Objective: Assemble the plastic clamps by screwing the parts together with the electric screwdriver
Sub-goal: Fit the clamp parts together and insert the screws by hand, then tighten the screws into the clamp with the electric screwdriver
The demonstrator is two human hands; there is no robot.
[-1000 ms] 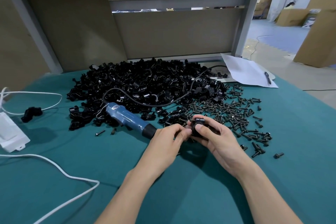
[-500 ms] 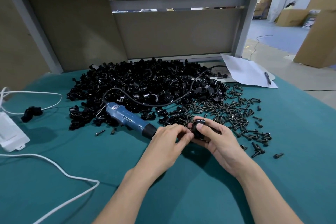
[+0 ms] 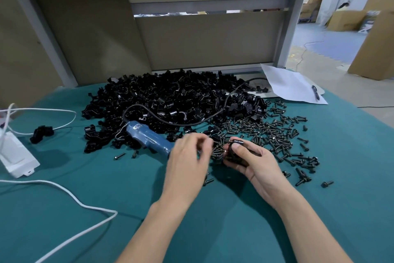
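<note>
On the teal surface (image 3: 319, 209) the right hand (image 3: 255, 164) grips a black plastic clamp (image 3: 237, 142), its thumb pressed on the clamp's top and its fingers (image 3: 232, 164) curled round it from below, held just above the near edge of the scattered screws (image 3: 275, 132). The left hand (image 3: 186, 162) hovers just beside it, to the left, with a small gap between the two; its fingertips are bunched together and blurred, so I cannot tell whether they pinch anything. The blue electric screwdriver (image 3: 147, 138) lies on the surface behind the left hand, its tip end hidden by that hand, its black cord (image 3: 215, 113) looping back over the big pile of black clamp parts (image 3: 170, 100) that lies at the back. To the right of the pile, at the far edge, lies a white sheet of paper (image 3: 292, 85) with a pen (image 3: 315, 92) on it. Far left, a white power box (image 3: 16, 156) sits with a white cable (image 3: 70, 196) trailing across the cloth, and a lone black clamp piece (image 3: 41, 133) lies near it, well apart from the pile.
</note>
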